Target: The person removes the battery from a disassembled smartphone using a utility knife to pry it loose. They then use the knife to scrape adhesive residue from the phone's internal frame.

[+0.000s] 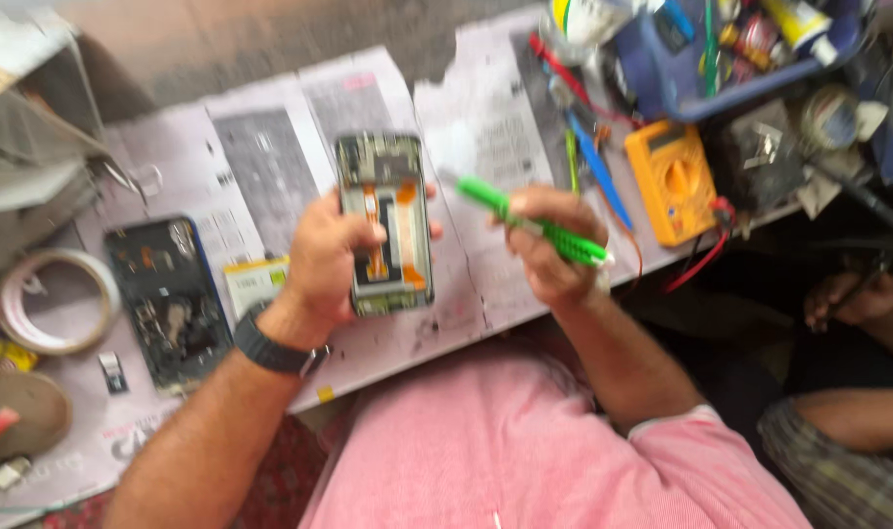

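We hold an opened phone [385, 223] up over the newspaper-covered table [270, 157] with our left hand [324, 263], fingers wrapped around its left edge and thumb pressed on its exposed inside, where orange strips run down the middle. Our right hand [544, 245] is closed around a green tool [534, 223], fingers together on its handle, the tip pointing toward the phone's upper right edge; the blur keeps us from telling whether tip and phone touch. A dark watch [275, 348] sits on our left wrist.

On the table to the left lies a second opened phone [167, 299], with a small yellow-and-white pack [255, 281] just beside it and a roll of tape [59, 299] further left. To the right sits an orange meter [672, 181], and behind it a blue tray [721, 83] full of tools. Another person's hand [853, 299] shows at the right edge.
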